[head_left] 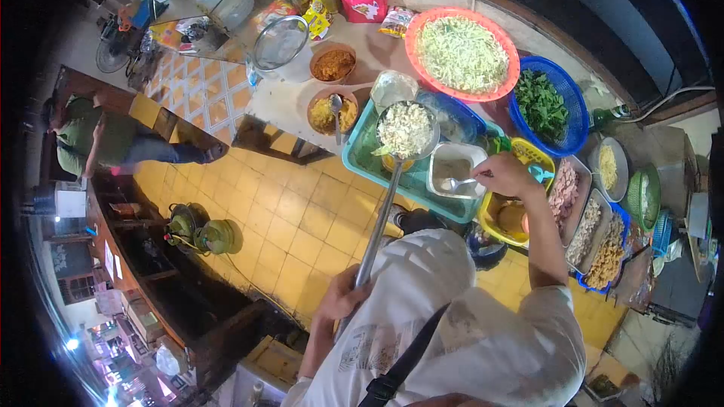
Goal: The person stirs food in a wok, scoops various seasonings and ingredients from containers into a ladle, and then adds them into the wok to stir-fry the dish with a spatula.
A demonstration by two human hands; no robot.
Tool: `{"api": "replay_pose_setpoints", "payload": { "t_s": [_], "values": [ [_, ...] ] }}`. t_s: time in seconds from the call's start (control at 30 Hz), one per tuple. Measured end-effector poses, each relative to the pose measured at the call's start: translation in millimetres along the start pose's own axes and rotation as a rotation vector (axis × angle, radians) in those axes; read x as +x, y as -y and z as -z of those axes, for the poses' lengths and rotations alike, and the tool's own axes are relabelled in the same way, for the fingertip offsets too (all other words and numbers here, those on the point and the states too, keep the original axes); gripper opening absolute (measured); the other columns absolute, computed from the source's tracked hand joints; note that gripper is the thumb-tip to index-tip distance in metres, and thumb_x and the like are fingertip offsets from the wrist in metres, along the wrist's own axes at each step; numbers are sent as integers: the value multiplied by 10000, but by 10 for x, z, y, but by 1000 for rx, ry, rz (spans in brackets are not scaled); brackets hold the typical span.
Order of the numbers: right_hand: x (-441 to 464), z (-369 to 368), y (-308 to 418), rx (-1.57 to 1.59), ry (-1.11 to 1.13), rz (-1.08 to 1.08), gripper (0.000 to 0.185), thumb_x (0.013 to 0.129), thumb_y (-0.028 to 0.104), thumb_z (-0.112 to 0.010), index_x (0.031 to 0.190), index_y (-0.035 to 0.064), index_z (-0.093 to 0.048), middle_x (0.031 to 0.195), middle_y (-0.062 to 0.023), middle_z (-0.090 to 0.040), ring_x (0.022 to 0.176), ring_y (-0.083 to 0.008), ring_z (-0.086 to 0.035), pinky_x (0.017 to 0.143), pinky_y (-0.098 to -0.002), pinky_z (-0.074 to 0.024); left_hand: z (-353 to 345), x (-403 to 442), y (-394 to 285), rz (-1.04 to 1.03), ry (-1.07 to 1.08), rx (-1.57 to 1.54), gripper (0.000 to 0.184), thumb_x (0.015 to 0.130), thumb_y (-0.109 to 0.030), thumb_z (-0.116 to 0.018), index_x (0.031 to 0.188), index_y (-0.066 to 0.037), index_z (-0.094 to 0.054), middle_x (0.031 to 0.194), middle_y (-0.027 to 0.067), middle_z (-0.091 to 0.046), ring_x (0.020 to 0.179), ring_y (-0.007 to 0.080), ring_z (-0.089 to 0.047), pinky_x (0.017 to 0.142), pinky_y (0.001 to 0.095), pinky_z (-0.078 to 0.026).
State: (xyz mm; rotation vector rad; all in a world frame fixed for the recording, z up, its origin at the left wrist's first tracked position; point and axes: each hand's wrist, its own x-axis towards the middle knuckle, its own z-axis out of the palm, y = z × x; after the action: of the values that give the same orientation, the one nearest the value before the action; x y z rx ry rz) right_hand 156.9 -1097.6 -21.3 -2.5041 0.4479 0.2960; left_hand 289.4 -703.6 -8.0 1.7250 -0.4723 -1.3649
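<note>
My left hand [343, 298] is wrapped round the long metal handle of a large ladle [385, 196]. Its round bowl is heaped with pale chopped vegetables [407, 130] and hangs over a teal tray [360, 158]. My right hand [507, 175] pinches the handle of a spoon [455, 184], which dips into a white square tub [440, 154] on that tray. Right beside this hand is a yellow basket [498, 235] with containers in it, one with a light blue handle [539, 173].
Behind the tray sit an orange basket [514, 79] of shredded cabbage and a blue basket [577, 94] of leafy greens. Food trays [588, 234] line the right. Two brown bowls [332, 64] stand left. Green gas cylinders [215, 236] and a person [98, 136] are further left.
</note>
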Motion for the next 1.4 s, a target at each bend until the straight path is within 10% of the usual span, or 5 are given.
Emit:
{"api": "replay_pose_setpoints", "payload": {
  "t_s": [0.43,0.6,1.13,1.4],
  "values": [
    [18,544,427,76,-159,63,159,751,175,-579,810,71,-684,779,-138,-647,735,-292,-628,653,-377,-493,7,-86,56,0,-17,131,326,798,-218,-583,1030,10,-555,819,66,-583,776,141,-503,703,303,-421],
    [182,470,671,-591,-306,-145,124,722,106,-529,724,69,-647,766,-147,-630,759,-301,-636,660,-424,-508,-24,-109,232,-28,7,-24,332,798,-187,-572,1063,12,-546,879,70,-586,822,141,-502,742,307,-418],
    [1625,-725,853,-494,25,200,161,742,98,-538,779,26,-677,827,-194,-652,786,-319,-650,646,-414,-520,-168,-412,376,-37,-402,-109,177,780,-157,-596,847,-14,-513,726,54,-525,707,141,-474,643,312,-408],
    [1565,-435,735,-406,90,42,182,733,152,-525,791,84,-683,795,-178,-644,770,-353,-626,704,-440,-498,-219,-371,477,-8,-444,-147,149,788,-128,-576,857,-9,-520,748,73,-543,731,153,-487,684,313,-409]
  ]
}}
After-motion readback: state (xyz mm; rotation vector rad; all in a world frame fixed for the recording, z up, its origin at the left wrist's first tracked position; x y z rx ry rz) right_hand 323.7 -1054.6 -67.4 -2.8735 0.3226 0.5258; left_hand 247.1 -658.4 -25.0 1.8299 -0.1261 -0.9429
